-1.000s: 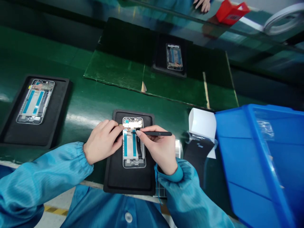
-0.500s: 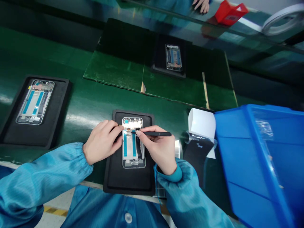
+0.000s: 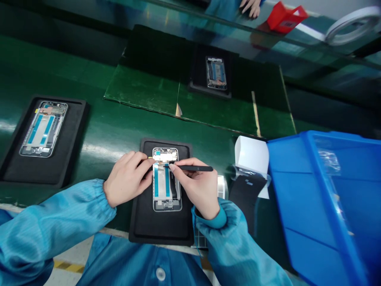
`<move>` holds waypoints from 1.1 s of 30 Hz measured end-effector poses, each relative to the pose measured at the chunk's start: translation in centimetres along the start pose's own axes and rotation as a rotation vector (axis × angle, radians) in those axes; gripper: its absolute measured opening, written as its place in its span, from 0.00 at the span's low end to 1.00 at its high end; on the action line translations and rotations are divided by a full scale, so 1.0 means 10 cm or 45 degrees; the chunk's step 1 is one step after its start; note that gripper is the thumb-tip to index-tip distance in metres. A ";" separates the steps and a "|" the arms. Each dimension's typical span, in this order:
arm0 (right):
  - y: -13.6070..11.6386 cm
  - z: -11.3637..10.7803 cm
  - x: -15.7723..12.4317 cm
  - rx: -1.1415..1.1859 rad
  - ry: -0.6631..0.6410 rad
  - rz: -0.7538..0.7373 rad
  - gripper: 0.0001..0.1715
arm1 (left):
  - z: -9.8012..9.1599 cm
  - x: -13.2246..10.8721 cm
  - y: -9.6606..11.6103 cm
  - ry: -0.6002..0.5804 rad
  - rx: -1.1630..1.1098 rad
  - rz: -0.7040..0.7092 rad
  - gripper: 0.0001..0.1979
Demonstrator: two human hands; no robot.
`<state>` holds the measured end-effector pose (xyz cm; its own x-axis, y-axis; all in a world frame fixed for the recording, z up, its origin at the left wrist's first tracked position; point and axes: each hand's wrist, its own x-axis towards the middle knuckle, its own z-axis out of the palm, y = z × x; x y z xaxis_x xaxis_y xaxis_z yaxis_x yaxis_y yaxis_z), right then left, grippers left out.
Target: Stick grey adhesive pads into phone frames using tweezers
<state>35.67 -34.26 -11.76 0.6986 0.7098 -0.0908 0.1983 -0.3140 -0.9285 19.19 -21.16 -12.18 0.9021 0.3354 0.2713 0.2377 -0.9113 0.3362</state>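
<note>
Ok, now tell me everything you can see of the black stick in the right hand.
The black spudger is a slim, straight rod with a dull finish, probably plastic, narrowing to a fine tip. It lies nearly level, pinched in the right hand, with its rear end projecting past the knuckles toward the blue bin. The tip reaches over the upper part of the phone frame; whether it touches the frame cannot be told.

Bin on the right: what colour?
The bin is bright blue; it shows best in the head view.
</note>
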 end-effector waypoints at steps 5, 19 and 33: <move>-0.02 0.01 -0.01 0.007 -0.002 0.000 0.08 | -0.01 -0.02 -0.02 0.037 0.019 0.132 0.10; -0.02 0.00 -0.01 -0.021 -0.002 0.025 0.09 | 0.00 -0.01 -0.03 -0.050 0.093 0.131 0.14; -0.02 0.00 -0.02 -0.009 -0.007 0.013 0.07 | 0.01 -0.01 -0.02 -0.014 0.041 0.075 0.15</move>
<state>35.47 -34.38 -11.54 0.6966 0.7102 -0.1020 0.1962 -0.3254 -0.9250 19.09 -21.01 -12.36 0.9188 0.2785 0.2796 0.1955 -0.9367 0.2906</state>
